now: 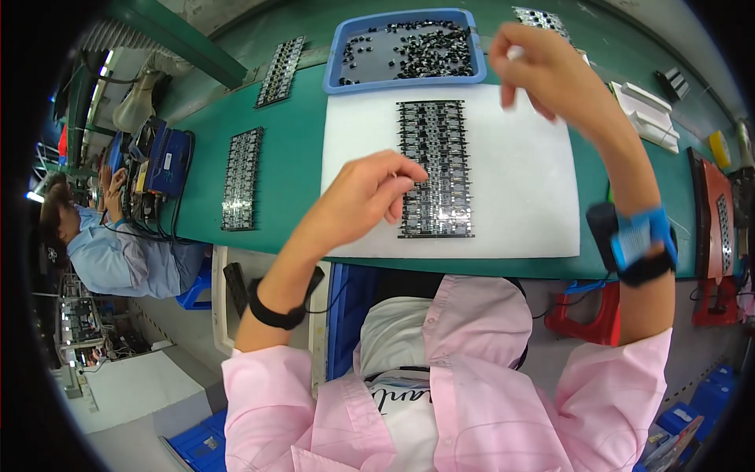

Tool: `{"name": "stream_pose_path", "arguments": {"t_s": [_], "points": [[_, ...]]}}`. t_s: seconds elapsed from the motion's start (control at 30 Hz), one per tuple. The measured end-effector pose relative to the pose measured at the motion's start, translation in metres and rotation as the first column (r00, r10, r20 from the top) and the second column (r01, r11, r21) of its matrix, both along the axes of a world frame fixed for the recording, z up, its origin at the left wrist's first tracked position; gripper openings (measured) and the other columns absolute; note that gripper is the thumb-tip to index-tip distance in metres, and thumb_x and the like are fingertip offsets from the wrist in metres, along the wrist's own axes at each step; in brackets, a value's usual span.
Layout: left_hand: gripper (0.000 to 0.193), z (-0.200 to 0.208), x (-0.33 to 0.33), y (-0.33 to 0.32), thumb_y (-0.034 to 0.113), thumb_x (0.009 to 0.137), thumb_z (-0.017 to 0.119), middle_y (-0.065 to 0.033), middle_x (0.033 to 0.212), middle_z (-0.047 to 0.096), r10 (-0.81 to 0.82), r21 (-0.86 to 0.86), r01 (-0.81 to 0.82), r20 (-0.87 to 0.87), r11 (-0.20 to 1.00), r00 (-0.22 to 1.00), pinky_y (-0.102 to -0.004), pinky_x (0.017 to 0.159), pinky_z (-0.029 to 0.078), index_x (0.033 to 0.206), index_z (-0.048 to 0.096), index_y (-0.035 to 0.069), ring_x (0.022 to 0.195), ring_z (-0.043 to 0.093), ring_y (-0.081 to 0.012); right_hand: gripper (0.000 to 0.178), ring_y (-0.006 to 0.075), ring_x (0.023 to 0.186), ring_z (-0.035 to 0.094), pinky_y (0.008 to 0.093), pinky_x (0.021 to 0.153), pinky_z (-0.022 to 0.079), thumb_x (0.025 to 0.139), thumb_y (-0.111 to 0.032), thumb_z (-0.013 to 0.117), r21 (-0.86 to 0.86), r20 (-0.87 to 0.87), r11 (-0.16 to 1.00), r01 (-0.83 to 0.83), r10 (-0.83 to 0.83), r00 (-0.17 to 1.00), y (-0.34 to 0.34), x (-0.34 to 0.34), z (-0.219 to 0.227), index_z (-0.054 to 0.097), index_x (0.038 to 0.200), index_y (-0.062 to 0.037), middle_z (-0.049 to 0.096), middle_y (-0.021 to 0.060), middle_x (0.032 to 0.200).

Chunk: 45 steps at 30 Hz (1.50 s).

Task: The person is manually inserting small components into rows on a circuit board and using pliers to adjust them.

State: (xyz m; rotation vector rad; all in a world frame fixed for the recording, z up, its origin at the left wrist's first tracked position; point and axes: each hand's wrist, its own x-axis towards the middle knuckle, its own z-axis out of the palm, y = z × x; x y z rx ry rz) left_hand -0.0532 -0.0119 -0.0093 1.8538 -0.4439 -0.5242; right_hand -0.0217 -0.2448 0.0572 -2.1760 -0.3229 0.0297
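Circuit board panel, dark and long, lies upright in the middle of a white mat on the green bench, and it is where we see the work centred. Our left hand rests at the panel's left edge about halfway down, its fingers curled in narrow with the fingertips touching the panel; whether they pinch a small part we cannot tell. Our right hand is raised above the mat's upper right area, near the right end of a blue tray, with thumb and fingers drawn close together; a small pale thing seems to sit at the fingertips, but it is blurred and we cannot say what it is.

The blue tray stands just beyond the mat and holds many small black components, heaped mostly toward its right half. Two more dark panels lie on the bench well left of the mat, one nearer and one farther. We wear a black band on the left wrist and a blue strap on the right. At the far left another person in a light blue shirt sits at the bench beside a blue device.
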Motion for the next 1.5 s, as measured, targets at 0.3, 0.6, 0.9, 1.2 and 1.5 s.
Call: {"name": "stream_pose_path", "arguments": {"t_s": [0.3,0.6,0.9,1.2,1.5], "points": [[0.017,-0.031,-0.007,-0.008,0.003,0.080,0.052,-0.0030,0.068,0.054,0.045,-0.006,-0.045,0.290,0.999,0.956,-0.0204,0.052,0.040,0.093,0.063,0.000,0.057,0.049,-0.0068,0.005,0.0039,0.059,0.045,0.0182,0.050,0.036,0.080,-0.002,0.050,0.380,-0.296,0.922,0.081,0.038,0.954,0.010,-0.136,-0.067,0.051,0.084,0.0000,0.049,0.0000,0.068],[0.019,-0.012,-0.013,-0.011,0.000,0.079,0.052,-0.0013,0.078,0.052,0.142,-0.001,-0.142,0.042,0.990,0.989,-0.0166,0.042,0.036,0.094,0.063,0.000,0.050,0.044,-0.0043,0.007,0.0051,0.064,0.047,0.0186,0.057,0.040,0.081,-0.001,0.049,0.619,-0.293,0.766,0.175,0.018,0.956,0.025,-0.121,-0.094,0.051,0.087,0.0022,0.051,0.0010,0.071],[0.012,-0.028,-0.017,-0.026,-0.004,0.078,0.054,-0.0054,0.081,0.056,0.179,0.074,-0.225,0.393,0.972,0.902,-0.0180,0.048,0.041,0.088,0.060,-0.002,0.057,0.052,-0.0074,0.007,0.0047,0.062,0.047,0.0183,0.054,0.039,0.080,0.000,0.051,0.592,-0.198,0.769,0.239,-0.149,0.969,0.033,-0.112,-0.113,0.052,0.087,0.0019,0.052,0.0011,0.071],[0.012,-0.037,-0.018,-0.022,-0.005,0.073,0.058,-0.0080,0.076,0.056,0.113,0.082,-0.228,0.678,0.970,0.726,-0.0261,0.053,0.044,0.083,0.060,0.000,0.060,0.054,-0.0178,0.007,0.0020,0.054,0.043,0.0167,0.047,0.033,0.080,0.002,0.051,0.535,-0.073,0.821,0.199,-0.190,0.979,0.039,-0.104,-0.115,0.052,0.086,0.0014,0.050,-0.0012,0.063],[0.015,-0.032,-0.019,-0.017,-0.004,0.071,0.062,-0.0025,0.074,0.053,0.186,0.122,-0.293,0.534,0.948,0.825,-0.0176,0.045,0.032,0.083,0.064,0.003,0.053,0.042,-0.0055,0.008,0.0021,0.050,0.041,0.0173,0.044,0.031,0.078,0.004,0.052,0.507,0.016,0.846,0.167,-0.203,0.979,0.038,-0.105,-0.116,0.053,0.085,0.0011,0.049,-0.0007,0.058]]}}
